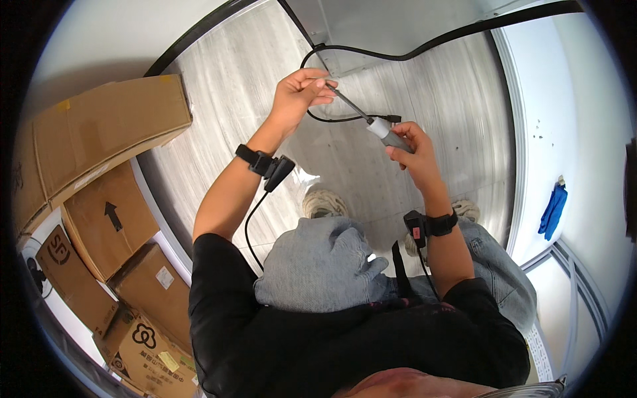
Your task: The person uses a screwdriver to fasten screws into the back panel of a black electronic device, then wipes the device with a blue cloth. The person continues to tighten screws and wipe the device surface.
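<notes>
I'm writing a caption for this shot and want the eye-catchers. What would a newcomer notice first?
At the centre, the hands meet over a screwdriver: the right hand grips its grey handle, and the left hand pinches the tip of its shaft. A black cable loops across the pale floor behind them. Cardboard boxes pile up on the left.
</notes>
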Demonstrator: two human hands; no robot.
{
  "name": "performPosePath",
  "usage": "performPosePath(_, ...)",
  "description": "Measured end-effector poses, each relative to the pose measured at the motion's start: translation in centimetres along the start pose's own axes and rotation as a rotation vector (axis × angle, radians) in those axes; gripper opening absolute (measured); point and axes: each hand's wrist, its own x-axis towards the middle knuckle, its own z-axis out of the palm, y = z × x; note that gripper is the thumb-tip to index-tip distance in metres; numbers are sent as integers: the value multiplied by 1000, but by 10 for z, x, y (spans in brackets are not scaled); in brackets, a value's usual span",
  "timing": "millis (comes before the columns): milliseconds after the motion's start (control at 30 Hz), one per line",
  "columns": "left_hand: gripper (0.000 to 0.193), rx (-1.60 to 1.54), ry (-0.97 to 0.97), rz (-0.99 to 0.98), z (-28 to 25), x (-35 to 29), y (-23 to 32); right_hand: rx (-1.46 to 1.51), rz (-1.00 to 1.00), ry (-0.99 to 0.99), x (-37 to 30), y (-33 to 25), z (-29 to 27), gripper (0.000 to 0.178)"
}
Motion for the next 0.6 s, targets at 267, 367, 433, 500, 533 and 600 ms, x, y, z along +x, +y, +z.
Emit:
performPosePath(267, 27, -254, -10, -114, 20, 18, -23, 170, 36, 84, -16, 27, 12, 29)
performPosePath(367, 28, -263, 29, -97, 25, 24, -23, 204, -21, 103, -11, 29, 17, 29)
performPosePath(433, 28, -220, 59, -92, 26, 28, -22, 237, -30, 115, -7, 37, 19, 29)
performPosePath(500, 26, -199, 69, -80, 23, 31, -21, 210, -42, 122, -4, 40, 23, 29)
performPosePath(533, 25, -189, 77, -74, 22, 33, -22, 196, -47, 124, -2, 40, 26, 29)
performPosePath(600, 24, -212, 92, -56, 21, 40, -21, 217, -64, 137, 1, 37, 33, 28)
